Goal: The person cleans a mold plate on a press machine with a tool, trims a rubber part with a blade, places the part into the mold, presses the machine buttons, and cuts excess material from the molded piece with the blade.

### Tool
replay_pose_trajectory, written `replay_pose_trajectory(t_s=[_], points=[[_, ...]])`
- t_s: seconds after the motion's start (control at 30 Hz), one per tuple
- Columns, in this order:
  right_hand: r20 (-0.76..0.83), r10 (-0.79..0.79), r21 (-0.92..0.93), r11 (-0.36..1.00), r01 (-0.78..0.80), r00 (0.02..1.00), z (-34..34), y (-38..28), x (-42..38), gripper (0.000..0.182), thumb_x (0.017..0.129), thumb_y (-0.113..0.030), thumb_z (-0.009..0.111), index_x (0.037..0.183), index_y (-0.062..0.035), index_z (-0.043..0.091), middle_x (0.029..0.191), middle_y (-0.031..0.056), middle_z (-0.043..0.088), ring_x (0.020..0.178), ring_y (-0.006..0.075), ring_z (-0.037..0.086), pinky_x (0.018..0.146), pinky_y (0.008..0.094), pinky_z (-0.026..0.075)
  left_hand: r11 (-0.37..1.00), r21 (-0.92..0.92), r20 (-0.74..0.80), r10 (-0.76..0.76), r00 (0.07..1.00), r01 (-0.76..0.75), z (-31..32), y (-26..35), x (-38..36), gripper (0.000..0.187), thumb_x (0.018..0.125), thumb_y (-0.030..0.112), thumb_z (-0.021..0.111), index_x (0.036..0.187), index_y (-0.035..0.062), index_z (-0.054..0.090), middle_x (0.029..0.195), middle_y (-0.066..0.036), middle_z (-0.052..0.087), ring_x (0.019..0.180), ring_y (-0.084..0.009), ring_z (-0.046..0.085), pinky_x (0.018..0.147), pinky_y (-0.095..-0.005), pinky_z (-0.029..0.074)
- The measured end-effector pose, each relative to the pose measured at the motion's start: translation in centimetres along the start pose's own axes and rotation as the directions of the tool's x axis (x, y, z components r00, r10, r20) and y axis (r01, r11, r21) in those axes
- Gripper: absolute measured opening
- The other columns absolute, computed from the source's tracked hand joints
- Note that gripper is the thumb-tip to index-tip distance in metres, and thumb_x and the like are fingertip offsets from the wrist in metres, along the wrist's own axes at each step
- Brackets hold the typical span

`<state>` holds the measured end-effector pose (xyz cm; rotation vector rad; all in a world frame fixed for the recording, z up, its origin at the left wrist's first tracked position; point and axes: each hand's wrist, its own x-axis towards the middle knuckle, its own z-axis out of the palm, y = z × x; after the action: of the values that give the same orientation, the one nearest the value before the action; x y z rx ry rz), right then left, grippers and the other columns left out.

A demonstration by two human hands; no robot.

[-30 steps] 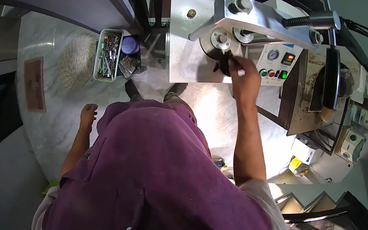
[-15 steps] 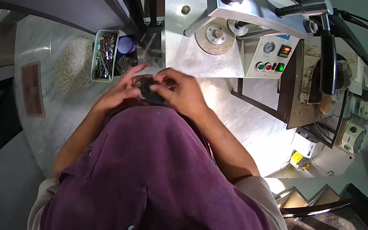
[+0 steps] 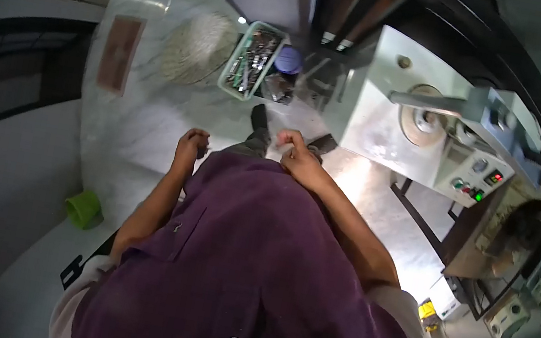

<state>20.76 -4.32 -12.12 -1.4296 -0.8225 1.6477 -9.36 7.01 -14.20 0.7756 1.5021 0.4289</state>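
My left hand (image 3: pixel 193 145) hangs low at the left of the purple apron (image 3: pixel 251 238), its fingers curled in. A dark patch shows by those fingers, but I cannot make out whether it is a held thing or shadow. My right hand (image 3: pixel 300 162) is in front of the apron, bent at the wrist with fingers curled; whatever they may hold is hidden. The two hands are well apart. Beyond them on the floor, a dark shoe (image 3: pixel 260 118) points forward, and another dark shoe (image 3: pixel 323 143) shows just past my right hand.
Ahead stand a green tray (image 3: pixel 245 94) of metal tools, a purple-lidded tub (image 3: pixel 289 61) and a coiled woven mat (image 3: pixel 192 57). At right is a white press machine (image 3: pixel 383 127) with a lit control panel (image 3: pixel 475 178). A green bin (image 3: pixel 83 208) sits at left.
My hands have parted from around a dark object they held together; it no longer shows clearly. The view has turned left, so the press machine now appears farther right, and the green bin shows.
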Motion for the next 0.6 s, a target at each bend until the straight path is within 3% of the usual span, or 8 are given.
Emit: replay_pose_trajectory(t_s=[0.07, 0.1, 0.13, 0.23, 0.3, 0.4, 0.5, 0.6], points=[[-0.046, -0.194, -0.252, 0.951, 0.176, 0.980, 2.8, 3.1, 6.8, 0.016, 0.091, -0.015, 0.058, 0.103, -0.0051, 0.062, 0.097, 0.0122, 0.064, 0.082, 0.0169, 0.061, 0.074, 0.0314, 0.048, 1.000, 0.023, -0.107, 0.001, 0.994, 0.001, -4.7, -3.6, -0.4, 0.011, 0.084, 0.005, 0.046, 0.086, 0.0012, 0.056, 0.068, -0.003, 0.050, 0.055, -0.0103, 0.042, 0.048, -0.0254, 0.033], [-0.036, 0.078, -0.250, 0.965, -0.085, 0.996, 3.5, 4.9, 10.7, 0.024, 0.090, -0.027, 0.062, 0.096, -0.0048, 0.065, 0.086, 0.0128, 0.067, 0.081, 0.0231, 0.064, 0.073, 0.0341, 0.049, 0.999, 0.035, -0.163, -0.023, 0.986, 0.029, -6.9, -5.1, -1.5, 0.010, 0.087, 0.006, 0.046, 0.084, 0.0017, 0.055, 0.067, -0.002, 0.049, 0.056, -0.0100, 0.042, 0.050, -0.0256, 0.033], [-0.121, 0.174, -0.214, 0.957, -0.197, 0.977, 4.8, 5.2, 14.2, 0.025, 0.090, -0.030, 0.064, 0.087, -0.0053, 0.067, 0.066, 0.0047, 0.063, 0.065, 0.0121, 0.062, 0.062, 0.0284, 0.048, 0.991, 0.131, -0.180, 0.006, 0.984, 0.018, -9.9, -7.3, -2.5, 0.011, 0.089, 0.007, 0.046, 0.082, 0.0027, 0.054, 0.067, -0.002, 0.049, 0.057, -0.0102, 0.042, 0.052, -0.0256, 0.034], [-0.322, -0.013, -0.515, 0.841, -0.163, 0.947, 7.2, 9.8, 24.6, 0.029, 0.087, -0.034, 0.061, 0.093, -0.0071, 0.070, 0.087, 0.0180, 0.070, 0.089, 0.0349, 0.068, 0.079, 0.0458, 0.052, 0.975, 0.112, -0.346, -0.144, 0.927, 0.193, -13.4, -7.0, -7.4, 0.014, 0.093, 0.010, 0.046, 0.081, 0.0049, 0.052, 0.071, -0.001, 0.050, 0.060, -0.0115, 0.043, 0.057, -0.0262, 0.035], [-0.436, 0.019, -0.575, 0.763, -0.295, 0.900, 8.3, 11.3, 29.6, 0.031, 0.086, -0.035, 0.061, 0.094, -0.0063, 0.070, 0.093, 0.0189, 0.070, 0.091, 0.0353, 0.068, 0.083, 0.0445, 0.053, 0.972, 0.092, -0.324, -0.177, 0.929, 0.217, -16.0, -6.9, -10.5, 0.014, 0.094, 0.011, 0.046, 0.084, 0.0052, 0.054, 0.074, -0.002, 0.051, 0.061, -0.0123, 0.045, 0.058, -0.0280, 0.038], [-0.607, -0.049, -0.644, 0.615, -0.455, 0.793, 9.3, 13.0, 33.4, 0.033, 0.087, -0.034, 0.059, 0.096, -0.0042, 0.069, 0.102, 0.0215, 0.069, 0.095, 0.0383, 0.067, 0.086, 0.0460, 0.053, 0.967, 0.044, -0.422, -0.210, 0.882, 0.251, -21.4, -11.8, -14.4, 0.013, 0.094, 0.010, 0.047, 0.091, 0.0034, 0.058, 0.076, -0.003, 0.053, 0.063, -0.0119, 0.048, 0.060, -0.0300, 0.042], [-0.611, 0.136, -0.572, 0.606, -0.554, 0.780, 8.6, 13.7, 34.8, 0.038, 0.086, -0.036, 0.061, 0.103, -0.0025, 0.067, 0.106, 0.0231, 0.067, 0.098, 0.0387, 0.066, 0.087, 0.0458, 0.053, 0.944, 0.207, -0.372, -0.166, 0.913, 0.256, -26.3, -16.6, -14.5, 0.014, 0.093, 0.009, 0.047, 0.094, 0.0025, 0.060, 0.076, -0.003, 0.053, 0.063, -0.0118, 0.049, 0.059, -0.0302, 0.043], [-0.532, 0.080, -0.554, 0.720, -0.418, 0.843, 7.3, 9.2, 29.9, 0.037, 0.084, -0.029, 0.066, 0.109, -0.0022, 0.063, 0.101, 0.0219, 0.068, 0.094, 0.0346, 0.067, 0.083, 0.0434, 0.053, 0.907, 0.338, -0.286, -0.154, 0.946, 0.250, -26.4, -17.4, -12.0, 0.014, 0.093, 0.009, 0.047, 0.095, 0.0022, 0.060, 0.075, -0.003, 0.053, 0.063, -0.0119, 0.049, 0.059, -0.0299, 0.043]])
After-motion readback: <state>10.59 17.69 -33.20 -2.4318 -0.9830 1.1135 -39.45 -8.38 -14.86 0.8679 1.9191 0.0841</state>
